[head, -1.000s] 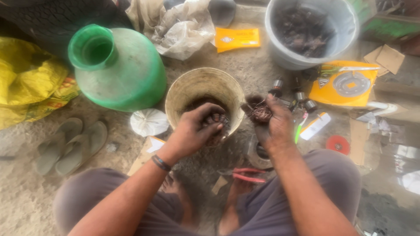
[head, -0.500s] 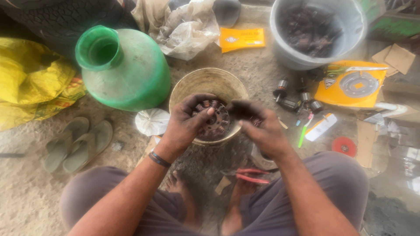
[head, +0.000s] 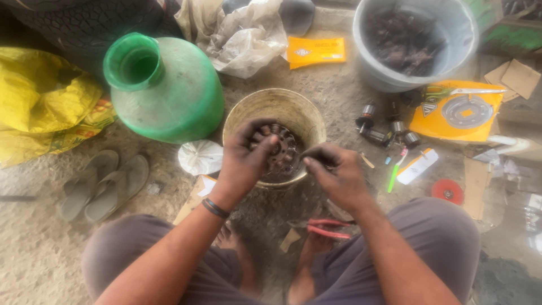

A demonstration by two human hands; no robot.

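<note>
I see my left hand (head: 243, 164) curled around one round, dark, greasy metal part (head: 279, 153), gripping it over the mouth of the cream-coloured bucket (head: 265, 107), which I take as my landmark. My right hand (head: 336, 172) sits just right of the part, its fingers (head: 316, 158) pinched together against the part's edge; whether they hold anything small I cannot tell. One black band circles my left wrist (head: 215, 208). Left of the bucket stands one big green jug (head: 169, 90), touching or nearly touching its wall, and beyond the jug lies one yellow sack (head: 39, 101). Below and left of the bucket lie one crumpled white wad (head: 200, 157) and, farther out, two grey sandals (head: 101, 183) side by side. Just below the bucket, between my feet, lies one pair of red-handled pliers (head: 327, 229). Right of the bucket are about four small dark cylindrical parts (head: 384, 127), one green toothbrush (head: 394, 172), one red disc (head: 447, 191) and one yellow package (head: 457, 110) with scissors on it. Above and right stands one grey bucket (head: 367, 62) of dark parts; straight above lies one small yellow packet (head: 316, 51).
</note>
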